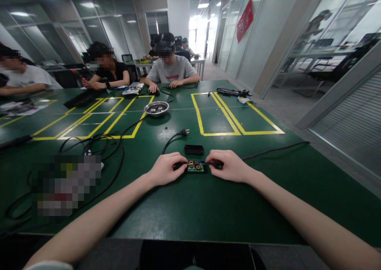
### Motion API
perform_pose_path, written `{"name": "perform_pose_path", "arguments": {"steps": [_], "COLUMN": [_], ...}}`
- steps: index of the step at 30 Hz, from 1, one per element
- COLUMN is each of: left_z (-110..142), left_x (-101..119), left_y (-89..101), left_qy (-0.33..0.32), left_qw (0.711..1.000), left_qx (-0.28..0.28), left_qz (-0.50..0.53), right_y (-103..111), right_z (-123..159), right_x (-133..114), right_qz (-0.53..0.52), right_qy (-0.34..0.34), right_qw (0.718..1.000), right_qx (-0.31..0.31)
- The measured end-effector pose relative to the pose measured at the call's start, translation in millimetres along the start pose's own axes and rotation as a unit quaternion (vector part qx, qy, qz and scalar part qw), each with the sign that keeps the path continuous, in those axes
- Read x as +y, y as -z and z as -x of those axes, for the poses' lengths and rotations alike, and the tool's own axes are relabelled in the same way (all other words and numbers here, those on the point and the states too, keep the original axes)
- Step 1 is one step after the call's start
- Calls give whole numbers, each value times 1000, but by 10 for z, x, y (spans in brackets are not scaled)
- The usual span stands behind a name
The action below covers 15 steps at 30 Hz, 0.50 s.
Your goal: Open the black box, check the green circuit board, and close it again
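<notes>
we see the board on the green table, between both hands, wires at each end. left hand pinches the left cord, right hand pinches the right cord; we'd guess gripping both sides steadies the board and spares its wires a tug. dark edge under it may be a tray, too small for us to be sure. cover lies just beyond, hollow side up we think, probably parked within reach. plug sits past that. containers: steel bowl farther off, small metal parts inside, likely there so they don't roll; we can't tell what parts.
</notes>
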<state>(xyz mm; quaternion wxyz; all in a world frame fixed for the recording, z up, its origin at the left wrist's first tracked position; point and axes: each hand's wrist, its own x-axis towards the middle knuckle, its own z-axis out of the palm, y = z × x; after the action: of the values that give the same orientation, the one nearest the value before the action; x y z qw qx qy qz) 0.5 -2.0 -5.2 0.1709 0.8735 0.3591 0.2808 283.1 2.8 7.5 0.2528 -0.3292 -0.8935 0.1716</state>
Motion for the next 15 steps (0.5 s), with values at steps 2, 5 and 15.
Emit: {"name": "perform_pose_path", "arguments": {"steps": [2,5,15], "left_z": [-7,-13,-28], "left_x": [-3,-12,-25], "left_y": [-7,11,135], "left_qy": [5,5,-98], "left_qw": [1000,1000,986], "left_qx": [4,-7,-73], "left_qz": [12,15,-112], "right_y": [0,2,39], "right_z": [-3,-7,-10], "right_x": [0,2,-55], "right_qz": [-4,1,96], "right_qy": [-5,-3,27], "right_qw": [1000,1000,992], "right_qx": [-7,-28,-75]}}
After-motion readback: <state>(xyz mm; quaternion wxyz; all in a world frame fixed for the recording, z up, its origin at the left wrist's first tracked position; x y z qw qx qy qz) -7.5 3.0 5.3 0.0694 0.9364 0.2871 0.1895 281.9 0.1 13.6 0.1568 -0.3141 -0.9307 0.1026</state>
